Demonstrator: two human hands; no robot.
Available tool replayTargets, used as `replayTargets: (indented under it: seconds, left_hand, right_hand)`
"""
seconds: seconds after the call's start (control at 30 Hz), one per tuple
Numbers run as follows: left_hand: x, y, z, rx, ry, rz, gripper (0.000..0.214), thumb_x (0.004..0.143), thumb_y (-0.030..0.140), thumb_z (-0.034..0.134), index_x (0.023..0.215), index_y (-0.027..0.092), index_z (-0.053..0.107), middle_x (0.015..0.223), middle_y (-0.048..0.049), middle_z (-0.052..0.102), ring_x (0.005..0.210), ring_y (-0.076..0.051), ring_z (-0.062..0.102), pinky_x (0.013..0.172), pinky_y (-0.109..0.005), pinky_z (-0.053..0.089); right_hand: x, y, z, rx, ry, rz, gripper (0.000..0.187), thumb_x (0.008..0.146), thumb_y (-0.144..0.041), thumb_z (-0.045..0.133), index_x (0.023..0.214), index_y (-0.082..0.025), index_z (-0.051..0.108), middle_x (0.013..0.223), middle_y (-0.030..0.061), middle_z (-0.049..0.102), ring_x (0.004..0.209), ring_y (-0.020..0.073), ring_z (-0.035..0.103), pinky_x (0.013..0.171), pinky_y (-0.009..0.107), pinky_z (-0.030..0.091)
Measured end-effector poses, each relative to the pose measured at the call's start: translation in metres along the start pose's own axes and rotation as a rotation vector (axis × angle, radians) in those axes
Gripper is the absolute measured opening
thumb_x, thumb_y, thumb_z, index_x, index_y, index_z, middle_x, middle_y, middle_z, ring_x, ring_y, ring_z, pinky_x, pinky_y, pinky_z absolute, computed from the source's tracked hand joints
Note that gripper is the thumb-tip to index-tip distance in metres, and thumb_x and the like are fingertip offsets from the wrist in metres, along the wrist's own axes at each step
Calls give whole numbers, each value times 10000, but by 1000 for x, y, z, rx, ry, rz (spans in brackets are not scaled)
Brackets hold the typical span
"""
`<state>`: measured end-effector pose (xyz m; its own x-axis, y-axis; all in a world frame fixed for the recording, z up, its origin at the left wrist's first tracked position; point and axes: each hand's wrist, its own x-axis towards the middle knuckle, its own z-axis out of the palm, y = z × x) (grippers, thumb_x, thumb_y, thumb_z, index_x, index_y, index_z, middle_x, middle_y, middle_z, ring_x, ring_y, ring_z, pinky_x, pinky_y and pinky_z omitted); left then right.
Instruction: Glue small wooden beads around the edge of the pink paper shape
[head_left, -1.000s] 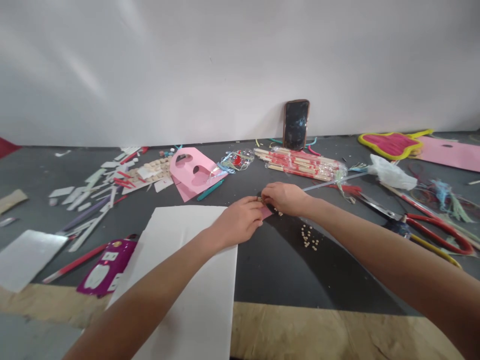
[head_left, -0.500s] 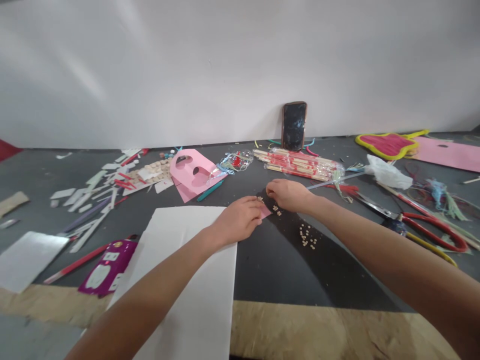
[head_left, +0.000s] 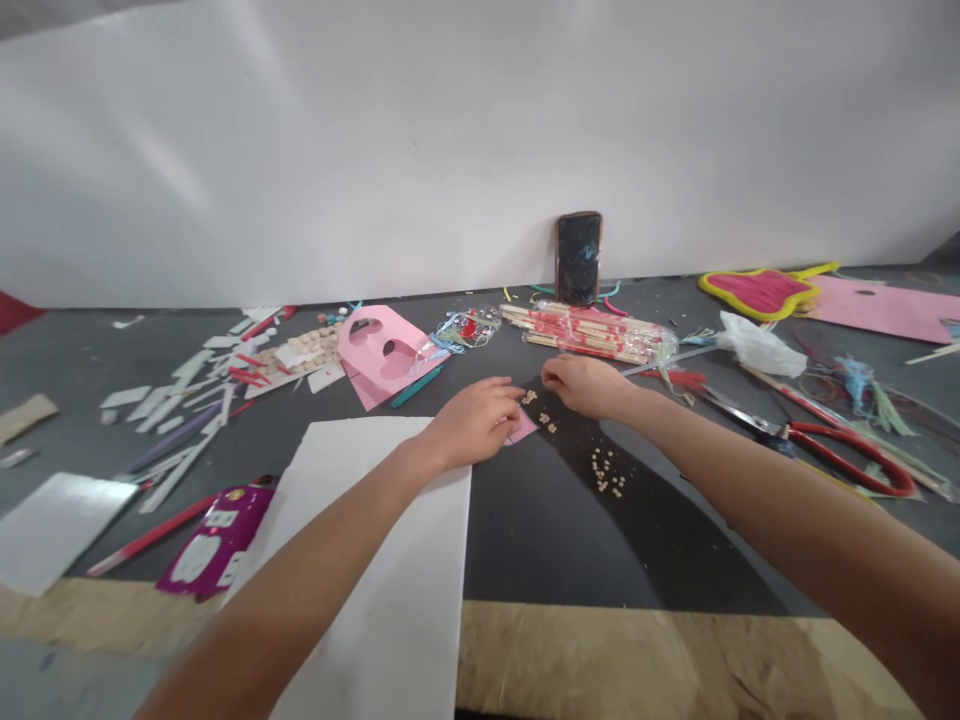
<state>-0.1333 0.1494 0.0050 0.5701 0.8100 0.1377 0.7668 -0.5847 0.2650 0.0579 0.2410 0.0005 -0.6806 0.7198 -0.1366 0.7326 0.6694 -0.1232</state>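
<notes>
Pink scrap [head_left: 523,428] is pinned flat under our left hand's [head_left: 474,425] closed fingers, likely against sliding. Beads [head_left: 530,397] lie beside it, where our right hand [head_left: 586,385] curls; we cannot tell its grip.

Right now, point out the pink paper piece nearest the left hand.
The small pink scrap poking out from under the left hand, next to the scattered beads. The pink card with cut-out holes lies farther back, and the big pink sheet is far right.
</notes>
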Motion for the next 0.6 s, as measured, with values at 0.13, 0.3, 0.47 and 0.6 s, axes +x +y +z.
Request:
replayTargets:
  seconds: [0.13,0.3,0.47,0.6]
  left_hand:
    - [15,-3,6,-2,-57,40,162,841,172,530,767,176,674,1209,-77,660,1266,-232,488,1105,-394,351]
    - [22,-3,14,-8,-77,58,164,850,183,527,769,178,669,1170,-76,681,1227,-200,528,1133,-357,301]
    - [20,-1,13,-7,-86,35,179,863,212,522,782,169,677,1188,-93,674,1237,-221,518,1109,-379,333]
    - [18,0,13,-13,-87,34,190,874,205,506,777,178,667,1091,-73,715,1215,-193,539,1119,-351,313]
  right_hand:
    - [0,0,3,-2,1,-1,306,915,-328,549,1181,-175,557,1191,81,581,991,200,601,831,412,518]
    - [-5,1,2,-6,0,32,296,918,-327,545,1175,-180,561,1188,80,583,985,195,602,828,404,520]
    - [-24,14,-8,-12,38,102,291,915,-338,548,1151,-169,569,1150,72,596,954,186,608,811,399,522]
    - [-48,35,-17,-11,95,169,165,930,-236,451,959,-174,601,936,63,651,829,177,614,705,294,458]
